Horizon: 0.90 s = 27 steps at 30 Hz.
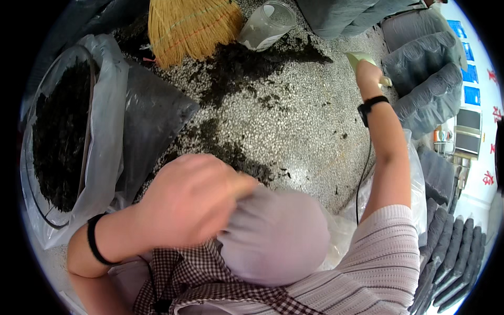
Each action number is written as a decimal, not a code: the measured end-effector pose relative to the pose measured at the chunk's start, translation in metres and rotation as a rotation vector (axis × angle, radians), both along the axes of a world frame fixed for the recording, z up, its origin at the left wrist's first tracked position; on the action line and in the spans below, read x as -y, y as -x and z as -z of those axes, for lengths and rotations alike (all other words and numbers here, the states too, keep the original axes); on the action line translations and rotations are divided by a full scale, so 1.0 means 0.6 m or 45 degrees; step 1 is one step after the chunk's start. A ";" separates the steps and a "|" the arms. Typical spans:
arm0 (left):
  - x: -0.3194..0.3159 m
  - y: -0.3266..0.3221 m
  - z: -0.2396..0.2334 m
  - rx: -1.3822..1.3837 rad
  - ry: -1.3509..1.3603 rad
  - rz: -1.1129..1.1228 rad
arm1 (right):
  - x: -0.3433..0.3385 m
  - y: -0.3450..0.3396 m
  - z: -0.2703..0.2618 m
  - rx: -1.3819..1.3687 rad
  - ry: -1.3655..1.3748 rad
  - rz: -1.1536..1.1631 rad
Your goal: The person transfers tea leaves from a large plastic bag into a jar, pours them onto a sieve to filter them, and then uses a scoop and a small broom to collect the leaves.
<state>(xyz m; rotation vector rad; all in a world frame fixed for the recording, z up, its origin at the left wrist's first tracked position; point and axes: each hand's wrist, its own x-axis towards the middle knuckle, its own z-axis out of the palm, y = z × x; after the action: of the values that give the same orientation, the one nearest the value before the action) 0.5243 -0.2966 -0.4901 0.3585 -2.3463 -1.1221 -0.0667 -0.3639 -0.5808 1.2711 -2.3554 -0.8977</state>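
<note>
My left hand (193, 201), blurred and near the camera, has its fingers curled above my bent knee; whether it holds anything cannot be told. My right hand (369, 75) is stretched out to the upper right, closed around a pale green tool (359, 58) whose kind is unclear. Below and between the hands lies a speckled stone floor (299, 122) with dark, shredded dried material (236, 71) scattered over it. A straw broom (193, 29) rests its bristles at the top of the floor, beside a tilted clear plastic jar (268, 24).
At left stands a plastic-lined round container (106, 106) filled with dark shreds (63, 138). A dark plastic sheet (153, 114) adjoins it. Wrapped dark packages (421, 67) are stacked at right, with more bundles (453, 256) below. A thin black cable (364, 169) runs down near my right arm.
</note>
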 end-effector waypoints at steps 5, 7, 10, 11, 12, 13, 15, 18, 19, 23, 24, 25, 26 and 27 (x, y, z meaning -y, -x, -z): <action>0.043 0.046 0.147 0.516 0.003 0.010 | 0.127 -0.033 0.103 0.022 -0.151 -0.032; 0.081 0.087 0.159 0.568 0.045 -0.059 | 0.159 -0.042 0.136 0.040 -0.205 -0.092; 0.175 0.207 0.199 0.371 0.171 -0.254 | 0.191 -0.040 0.165 0.078 -0.284 -0.094; 0.212 0.256 0.196 0.433 0.162 -0.298 | 0.198 -0.044 0.178 0.068 -0.310 -0.113; 0.248 0.300 0.205 0.357 0.324 -0.369 | 0.207 -0.055 0.190 0.061 -0.329 -0.136; 0.285 0.340 0.217 0.274 0.458 -0.396 | 0.217 -0.073 0.202 0.055 -0.349 -0.161; 0.346 0.398 0.222 0.578 0.656 -0.416 | 0.222 -0.121 0.223 -0.078 -0.321 -0.204; 0.418 0.443 0.267 0.871 0.755 -0.454 | 0.204 -0.166 0.266 -0.214 -0.271 -0.254; 0.430 0.441 0.280 0.959 0.787 -0.465 | 0.190 -0.197 0.256 -0.212 -0.269 -0.316; 0.440 0.390 0.226 0.669 0.764 -0.673 | 0.111 -0.288 0.236 -0.077 -0.032 -0.438; 0.430 0.364 0.182 0.725 0.695 -0.699 | 0.083 -0.319 0.219 -0.009 -0.130 -0.552; 0.418 0.337 0.133 0.767 0.625 -0.734 | 0.052 -0.348 0.181 0.045 -0.226 -0.669; 0.425 0.313 0.127 0.624 0.691 -0.739 | 0.025 -0.367 0.137 -0.044 -0.279 -0.853; 0.436 0.291 0.122 0.481 0.760 -0.738 | 0.026 -0.366 0.104 0.017 -0.265 -0.831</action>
<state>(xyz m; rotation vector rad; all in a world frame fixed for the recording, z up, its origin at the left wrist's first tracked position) 0.3500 -0.5583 -0.5636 0.9992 -2.4938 -0.0731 0.1529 -0.3793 -0.6434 1.9591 -1.6857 -0.9119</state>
